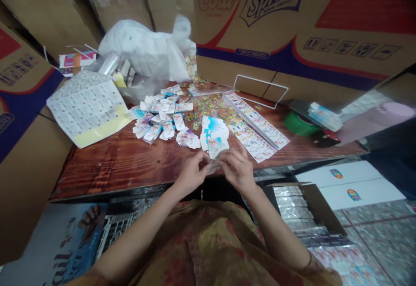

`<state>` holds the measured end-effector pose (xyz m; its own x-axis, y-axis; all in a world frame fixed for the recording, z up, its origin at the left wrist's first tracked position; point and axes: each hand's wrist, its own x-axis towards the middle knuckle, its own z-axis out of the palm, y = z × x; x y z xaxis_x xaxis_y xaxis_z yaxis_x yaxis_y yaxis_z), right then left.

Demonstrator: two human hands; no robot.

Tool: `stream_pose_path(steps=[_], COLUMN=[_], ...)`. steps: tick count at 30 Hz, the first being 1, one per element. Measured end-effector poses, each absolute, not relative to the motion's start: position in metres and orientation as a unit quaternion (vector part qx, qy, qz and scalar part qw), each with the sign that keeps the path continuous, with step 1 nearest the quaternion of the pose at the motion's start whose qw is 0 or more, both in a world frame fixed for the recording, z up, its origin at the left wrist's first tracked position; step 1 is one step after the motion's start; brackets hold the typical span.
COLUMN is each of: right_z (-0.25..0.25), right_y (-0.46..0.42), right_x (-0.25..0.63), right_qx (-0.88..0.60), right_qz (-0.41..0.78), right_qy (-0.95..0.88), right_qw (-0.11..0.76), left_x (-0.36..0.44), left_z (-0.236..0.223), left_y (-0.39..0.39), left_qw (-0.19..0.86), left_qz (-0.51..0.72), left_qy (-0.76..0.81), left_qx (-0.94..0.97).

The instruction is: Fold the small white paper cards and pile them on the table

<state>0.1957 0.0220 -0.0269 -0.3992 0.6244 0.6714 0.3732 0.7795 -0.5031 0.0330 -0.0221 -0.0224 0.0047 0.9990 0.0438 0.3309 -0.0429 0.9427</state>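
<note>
My left hand (pixel 194 172) and my right hand (pixel 238 169) meet at the table's front edge, thumbs and fingers pinched on a small clear plastic piece (pixel 212 166). Its exact kind is too blurred to tell. Just beyond my fingers lies a stack of white-and-blue printed cards (pixel 214 132). To its left are a small stack of purplish cards (pixel 188 138) and a loose heap of small printed packets (pixel 162 115). Many tiny bright-coloured bits (pixel 208 106) are scattered behind the stacks. Printed sticker strips (pixel 256 132) lie to the right.
Large cartons (pixel 260 26) wall in the back of the wooden table (pixel 156 164). A white plastic bag (pixel 139 43) and printed sheets (pixel 87 104) sit at left. A green tape roll (pixel 300 125) and a pink bottle (pixel 373 121) stand right. An open box of packs (pixel 292 203) is below.
</note>
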Motion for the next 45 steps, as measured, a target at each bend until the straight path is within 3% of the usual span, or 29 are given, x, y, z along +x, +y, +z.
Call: stream_pose_path(steps=[5,7,11,16,20,23,29,37,45], right_z=[-0.021,-0.020,-0.017,-0.011,-0.011,-0.016,-0.031,-0.013,-0.014], right_y=[-0.002,-0.007,-0.011,-0.010,-0.007,-0.004,-0.002,-0.014,-0.007], right_x=[0.195,0.194,0.197,0.201,0.193,0.184,0.173,0.178,0.175], right_qx=[-0.257,-0.250,-0.248,-0.329,-0.307,-0.317,-0.388,-0.337,-0.391], right_qz=[0.222,0.277,0.364,0.479,0.685,0.772,0.714,0.414,0.601], right_qy=[-0.848,-0.854,-0.834,-0.678,-0.561,-0.436,-0.383,-0.676,-0.528], right_qw=[0.407,0.363,0.333,0.450,0.347,0.336,0.439,0.508,0.454], left_x=[0.038,0.042,0.044,0.042,0.041,0.042,0.043,0.039,0.042], left_z=[-0.024,-0.030,-0.039,-0.027,-0.016,-0.016,-0.021,-0.018,-0.025], left_y=[-0.039,-0.044,-0.049,-0.054,-0.056,-0.055,-0.052,-0.046,-0.049], left_qw=[0.592,0.623,0.536,0.576,0.564,0.483,0.446,0.328,0.305], left_qz=[0.333,0.298,0.363,0.382,0.362,0.372,0.508,0.506,0.554], left_qy=[0.475,0.487,0.551,0.521,0.516,0.566,0.542,0.610,0.582], left_qx=[0.559,0.534,0.526,0.501,0.534,0.555,0.499,0.515,0.511])
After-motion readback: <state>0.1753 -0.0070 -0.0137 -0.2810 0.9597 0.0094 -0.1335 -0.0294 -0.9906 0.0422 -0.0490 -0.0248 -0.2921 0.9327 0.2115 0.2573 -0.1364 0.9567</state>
